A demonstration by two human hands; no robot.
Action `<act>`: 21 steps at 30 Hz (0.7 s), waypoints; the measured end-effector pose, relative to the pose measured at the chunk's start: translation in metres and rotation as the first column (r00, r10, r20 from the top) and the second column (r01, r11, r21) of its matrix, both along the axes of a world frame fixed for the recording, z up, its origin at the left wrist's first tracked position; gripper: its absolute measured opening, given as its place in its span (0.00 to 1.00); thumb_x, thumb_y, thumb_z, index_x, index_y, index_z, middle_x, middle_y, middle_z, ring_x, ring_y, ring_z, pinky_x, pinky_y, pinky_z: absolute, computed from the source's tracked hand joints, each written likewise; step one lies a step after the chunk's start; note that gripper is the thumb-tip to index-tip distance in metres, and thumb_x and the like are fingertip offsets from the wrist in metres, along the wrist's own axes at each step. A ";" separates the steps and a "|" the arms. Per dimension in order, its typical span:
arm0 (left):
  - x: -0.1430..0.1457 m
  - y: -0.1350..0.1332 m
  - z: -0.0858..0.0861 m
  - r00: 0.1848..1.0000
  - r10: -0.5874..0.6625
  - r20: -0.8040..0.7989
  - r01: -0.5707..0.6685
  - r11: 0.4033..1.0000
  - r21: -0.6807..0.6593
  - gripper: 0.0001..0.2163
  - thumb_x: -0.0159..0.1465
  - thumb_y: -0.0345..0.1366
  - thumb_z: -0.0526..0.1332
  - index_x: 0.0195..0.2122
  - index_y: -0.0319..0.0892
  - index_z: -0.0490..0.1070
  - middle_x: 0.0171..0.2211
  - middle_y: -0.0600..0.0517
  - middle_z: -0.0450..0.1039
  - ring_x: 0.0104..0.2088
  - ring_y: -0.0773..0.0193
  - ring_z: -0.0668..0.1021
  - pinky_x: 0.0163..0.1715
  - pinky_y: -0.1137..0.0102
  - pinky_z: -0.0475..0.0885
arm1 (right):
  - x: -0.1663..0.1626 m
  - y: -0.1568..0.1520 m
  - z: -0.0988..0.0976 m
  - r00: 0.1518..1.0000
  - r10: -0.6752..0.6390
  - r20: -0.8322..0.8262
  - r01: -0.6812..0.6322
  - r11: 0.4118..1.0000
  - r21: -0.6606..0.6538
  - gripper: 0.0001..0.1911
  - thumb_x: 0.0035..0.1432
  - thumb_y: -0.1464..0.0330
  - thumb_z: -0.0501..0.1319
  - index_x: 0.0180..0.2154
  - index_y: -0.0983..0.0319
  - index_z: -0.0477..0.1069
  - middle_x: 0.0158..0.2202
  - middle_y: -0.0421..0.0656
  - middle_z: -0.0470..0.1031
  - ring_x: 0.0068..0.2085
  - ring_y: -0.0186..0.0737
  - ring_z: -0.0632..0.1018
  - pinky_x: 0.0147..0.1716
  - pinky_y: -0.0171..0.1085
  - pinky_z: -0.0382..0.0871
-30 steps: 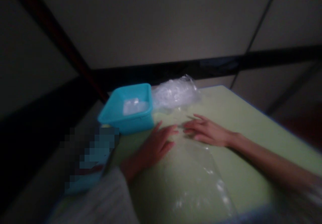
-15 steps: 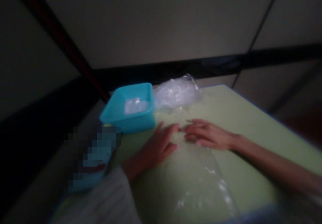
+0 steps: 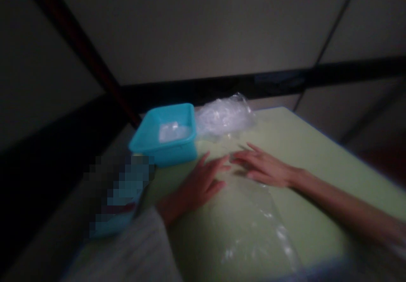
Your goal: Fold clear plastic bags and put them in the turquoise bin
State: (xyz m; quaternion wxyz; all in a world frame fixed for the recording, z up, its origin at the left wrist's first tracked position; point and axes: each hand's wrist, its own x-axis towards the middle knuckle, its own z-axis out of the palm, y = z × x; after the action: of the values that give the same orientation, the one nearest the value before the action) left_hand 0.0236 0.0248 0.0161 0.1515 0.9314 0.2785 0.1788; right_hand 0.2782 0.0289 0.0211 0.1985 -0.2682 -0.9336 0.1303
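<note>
A clear plastic bag [image 3: 253, 235] lies flat over the middle of the table, its shiny folds running toward me. My left hand [image 3: 206, 180] rests at the bag's far end, fingers apart and thumb held away from them. From the right, my right hand [image 3: 266, 166] reaches the same end with its fingers stretched out. The fingertips of both hands almost meet. The picture is dim and blurred, so contact with the thin plastic is hard to make out.
A turquoise basket [image 3: 165, 157] with white or clear packets [image 3: 173, 132] inside stands at the back left. Beside it is a crumpled heap of clear plastic [image 3: 223, 115]. The pale green table [image 3: 304, 146] has a blue edge. A pixelated area covers the left side.
My right hand has lifted and spread its fingers a little more. My left hand's fingers have also opened slightly. The bag has stayed about where it was.
</note>
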 end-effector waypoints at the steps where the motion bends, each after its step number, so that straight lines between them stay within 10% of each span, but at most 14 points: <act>1: 0.000 0.000 0.001 1.000 -0.006 -0.004 0.006 1.000 -0.005 0.19 0.65 0.35 0.51 0.58 0.43 0.53 0.58 0.47 0.63 0.60 0.60 0.62 0.63 0.52 0.39 | 0.000 0.001 -0.001 1.000 -0.017 0.018 0.017 1.000 0.003 0.30 0.64 0.52 0.45 0.60 0.64 0.51 0.57 0.53 0.65 0.59 0.47 0.65 0.61 0.57 0.39; 21: 0.003 0.001 -0.003 0.999 0.046 0.015 -0.045 0.999 -0.016 0.22 0.64 0.33 0.54 0.59 0.41 0.52 0.55 0.46 0.67 0.58 0.60 0.66 0.63 0.52 0.41 | 0.005 0.005 -0.006 0.993 -0.114 -0.014 0.113 0.994 -0.008 0.26 0.64 0.57 0.50 0.60 0.60 0.51 0.55 0.50 0.68 0.58 0.48 0.66 0.60 0.60 0.38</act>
State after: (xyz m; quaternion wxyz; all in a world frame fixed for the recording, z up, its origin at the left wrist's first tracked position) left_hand 0.0264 0.0254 0.0135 0.1567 0.9222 0.2999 0.1870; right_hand 0.2835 0.0338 0.0152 0.2111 -0.3207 -0.9150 0.1240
